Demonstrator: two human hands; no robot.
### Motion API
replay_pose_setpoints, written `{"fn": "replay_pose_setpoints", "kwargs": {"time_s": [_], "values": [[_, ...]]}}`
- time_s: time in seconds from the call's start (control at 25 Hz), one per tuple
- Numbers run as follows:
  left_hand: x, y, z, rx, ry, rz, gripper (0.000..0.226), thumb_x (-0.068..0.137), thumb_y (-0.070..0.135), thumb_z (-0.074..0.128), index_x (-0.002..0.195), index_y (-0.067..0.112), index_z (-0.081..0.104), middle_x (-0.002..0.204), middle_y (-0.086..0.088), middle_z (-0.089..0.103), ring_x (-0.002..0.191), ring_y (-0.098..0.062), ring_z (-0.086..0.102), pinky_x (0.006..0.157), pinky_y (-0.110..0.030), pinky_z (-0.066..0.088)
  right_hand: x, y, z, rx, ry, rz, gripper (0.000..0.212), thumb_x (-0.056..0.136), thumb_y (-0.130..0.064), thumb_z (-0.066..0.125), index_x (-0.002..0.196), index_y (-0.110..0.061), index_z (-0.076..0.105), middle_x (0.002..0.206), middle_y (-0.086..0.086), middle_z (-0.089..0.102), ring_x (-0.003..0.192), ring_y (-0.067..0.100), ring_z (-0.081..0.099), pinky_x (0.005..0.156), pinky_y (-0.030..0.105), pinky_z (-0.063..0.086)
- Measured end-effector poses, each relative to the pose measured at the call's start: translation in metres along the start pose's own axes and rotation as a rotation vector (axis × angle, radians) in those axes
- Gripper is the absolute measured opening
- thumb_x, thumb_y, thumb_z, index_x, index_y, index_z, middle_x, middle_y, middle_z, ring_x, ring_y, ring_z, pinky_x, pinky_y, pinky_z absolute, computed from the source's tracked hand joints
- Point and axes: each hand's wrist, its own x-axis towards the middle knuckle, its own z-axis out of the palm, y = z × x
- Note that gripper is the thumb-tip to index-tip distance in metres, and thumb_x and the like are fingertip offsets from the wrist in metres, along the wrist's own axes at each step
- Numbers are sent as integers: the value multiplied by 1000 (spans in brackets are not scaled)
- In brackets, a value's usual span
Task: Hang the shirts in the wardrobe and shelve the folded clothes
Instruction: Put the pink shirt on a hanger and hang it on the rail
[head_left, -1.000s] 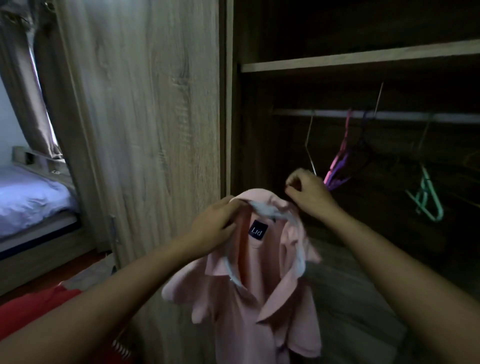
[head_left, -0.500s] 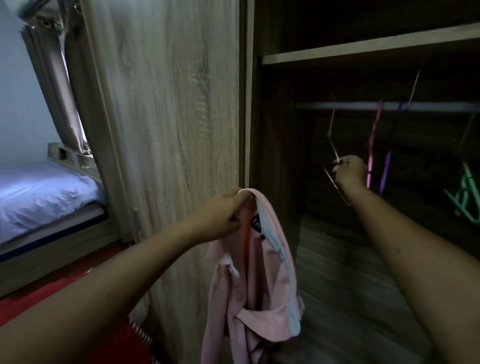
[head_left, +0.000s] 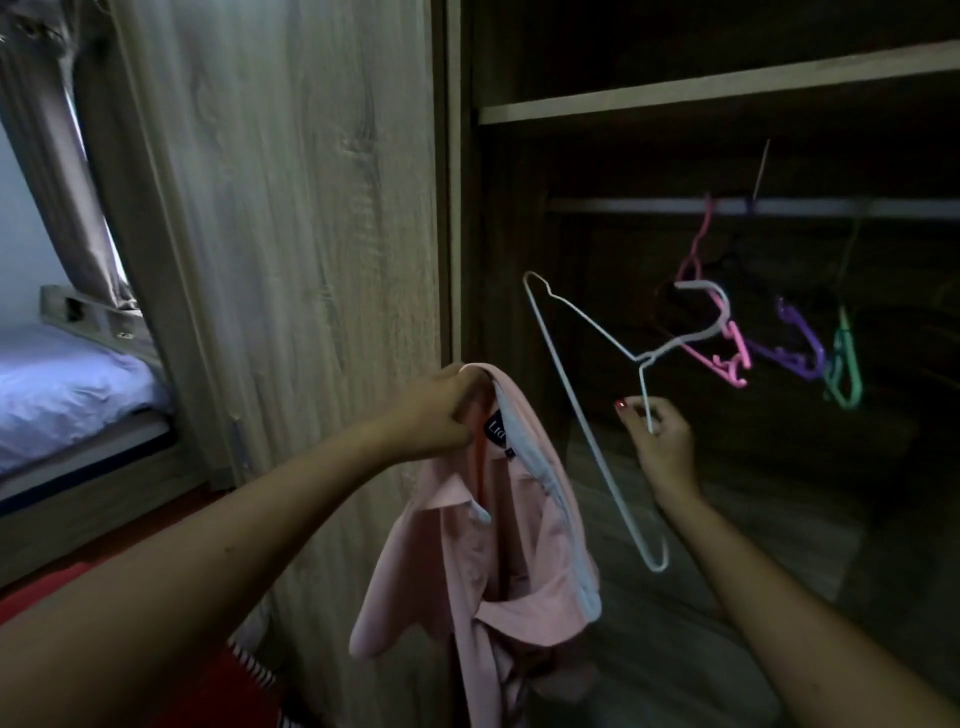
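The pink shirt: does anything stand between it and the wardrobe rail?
Nothing visible blocks the pink collared shirt from the metal wardrobe rail; its left stretch is bare, the coloured plastic hangers hang further right.

A home bedroom is showing here: a bed is lying far left beneath a curtain, while an open wardrobe is standing right, hangers dangling from what is probably its rail.

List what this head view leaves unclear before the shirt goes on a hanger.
All head view.
- Pink shirt: hem cut off by the bottom edge.
- Its label: partly covered by the collar, beside the left hand.
- Wardrobe interior behind the rail: too dark.
- Red cloth: cut off at bottom left edge.
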Motion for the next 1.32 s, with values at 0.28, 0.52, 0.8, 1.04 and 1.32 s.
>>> {"fn": "replay_pose_setpoints", "kwargs": {"time_s": [0.28, 0.52, 0.8, 1.04, 1.32], "values": [[2, 18, 11, -141, -113, 24, 70, 67, 24, 52, 134, 10, 41, 131, -11, 46, 115, -26, 51, 88, -27, 41, -49, -59, -26, 209, 104, -61, 41, 94, -23, 51, 55, -18, 41, 48, -6, 36, 38, 0, 29, 39, 14, 22], [-2, 34, 11, -387, -208, 0, 57, 81, 3, 58, 134, 17, 39, 122, 0, 47, 106, -15, 53, 76, -22, 51, -61, -128, -21, 959, -40, -37, 39, 85, -18, 34, 46, -24, 35, 41, -10, 27, 36, 8, 19, 43, 25, 7], [-22, 13, -30, -725, -207, -109, 49, 85, -8, 51, 115, 30, 55, 111, -1, 63, 97, -25, 65, 68, -34, 58, -72, -26, -40, 228, -114, -30, 36, 79, -15, 42, 43, -17, 46, 38, -4, 37, 37, 8, 30, 45, 29, 26], [-20, 7, -17, -37, -255, 118, 59, 74, 1, 58, 128, 27, 55, 126, -5, 61, 109, -19, 58, 89, -28, 51, -47, -32, -80, -427, -458, -71, 35, 73, -34, 40, 42, -20, 38, 38, -6, 39, 40, 5, 38, 51, 29, 28], [-14, 54, 8, -136, -201, 349, 58, 71, 14, 53, 128, 26, 56, 129, 3, 60, 115, -12, 57, 97, -24, 45, -59, -69, -71, -471, -459, -390, 22, 88, -21, 60, 67, -17, 65, 62, 3, 63, 54, 3, 49, 56, 28, 40]]}}
